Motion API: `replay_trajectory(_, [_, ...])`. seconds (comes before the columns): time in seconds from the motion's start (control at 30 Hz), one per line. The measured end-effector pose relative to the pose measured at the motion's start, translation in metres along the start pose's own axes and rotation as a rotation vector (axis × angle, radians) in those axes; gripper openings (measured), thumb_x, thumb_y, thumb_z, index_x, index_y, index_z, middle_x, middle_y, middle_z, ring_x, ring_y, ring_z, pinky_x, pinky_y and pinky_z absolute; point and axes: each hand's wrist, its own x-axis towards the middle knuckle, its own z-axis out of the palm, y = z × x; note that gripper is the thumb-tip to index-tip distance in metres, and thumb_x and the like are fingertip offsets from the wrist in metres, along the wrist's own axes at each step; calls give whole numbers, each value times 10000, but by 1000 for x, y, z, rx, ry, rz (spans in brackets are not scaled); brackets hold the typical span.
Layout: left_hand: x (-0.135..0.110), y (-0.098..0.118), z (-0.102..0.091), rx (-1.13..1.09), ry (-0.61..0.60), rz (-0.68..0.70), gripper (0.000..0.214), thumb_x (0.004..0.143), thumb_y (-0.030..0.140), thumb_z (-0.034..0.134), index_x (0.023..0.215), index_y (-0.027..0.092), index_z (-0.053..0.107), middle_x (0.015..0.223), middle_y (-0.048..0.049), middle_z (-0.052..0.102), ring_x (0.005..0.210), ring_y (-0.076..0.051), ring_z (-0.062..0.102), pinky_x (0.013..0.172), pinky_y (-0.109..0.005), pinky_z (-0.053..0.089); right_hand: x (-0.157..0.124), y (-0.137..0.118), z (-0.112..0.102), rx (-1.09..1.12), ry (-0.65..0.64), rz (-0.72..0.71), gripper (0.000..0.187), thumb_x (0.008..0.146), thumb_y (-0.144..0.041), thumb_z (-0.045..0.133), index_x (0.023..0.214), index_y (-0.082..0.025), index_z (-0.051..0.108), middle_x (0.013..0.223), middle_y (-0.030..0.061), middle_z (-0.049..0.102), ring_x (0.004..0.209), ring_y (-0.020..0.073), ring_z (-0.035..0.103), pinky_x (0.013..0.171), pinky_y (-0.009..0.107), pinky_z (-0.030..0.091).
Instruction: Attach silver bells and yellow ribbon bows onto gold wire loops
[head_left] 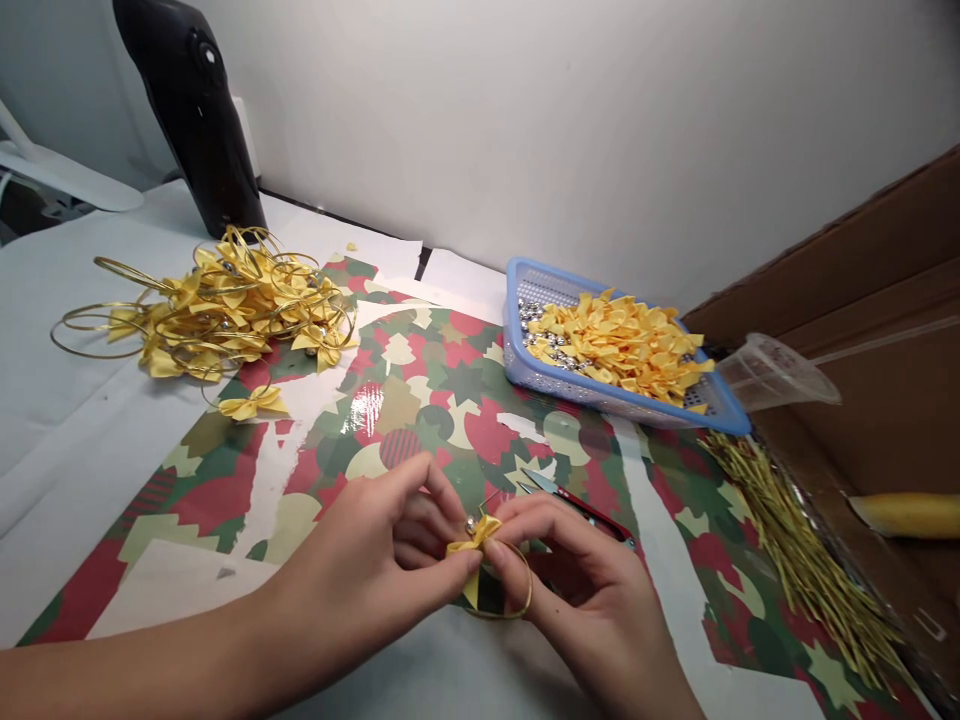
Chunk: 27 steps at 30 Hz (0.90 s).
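Note:
A small yellow ribbon bow (466, 546) is pinched between my two hands, low in the middle of the view. My left hand (375, 540) grips its left side with thumb and forefinger. On the other side, the fingertips of my right hand (581, 570) close on the bow and on the gold wire loop (529, 598) that hangs below it. A tiny silver bell (470, 524) sits at the bow's upper edge, and a thin wire end sticks up behind. Snips with red handles (600, 517) lie just beyond my right hand, partly hidden by it.
At the back left, several wire loops with yellow bows (225, 310) lie heaped beside a black upright device (199, 120). A blue basket (517, 345) holds yellow ribbon bows and silver bells. Gold wire stems (802, 560), a clear plastic cup (780, 372) and cardboard (862, 290) are at right.

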Motion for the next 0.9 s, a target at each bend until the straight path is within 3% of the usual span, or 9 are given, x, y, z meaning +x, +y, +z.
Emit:
replay_trajectory(0.33, [3,1,-1,-28,9,-24,183,727,195,680,731,177,498,609,65,555,566,-78,533,503,-172,407,-2,1,1,-75,10,-47,117,837,-254,634,731,-204,643,816,57,601,752,176,594,528,217,505])
replay_trajectory(0.57, [3,2,-4,-75,-19,-66,196,695,178,716,746,171,527,646,62,587,598,-83,578,541,-180,436,2,-1,-1,-68,27,-76,113,825,-250,642,723,-202,650,803,55,630,734,168,610,518,199,509])
replay_trajectory(0.9, [2,1,-3,-65,-77,-63,113,751,197,676,774,179,567,611,60,622,598,-93,610,539,-177,448,0,-1,-1,8,34,-8,111,815,-269,662,723,-206,664,797,49,640,775,174,616,546,192,514])
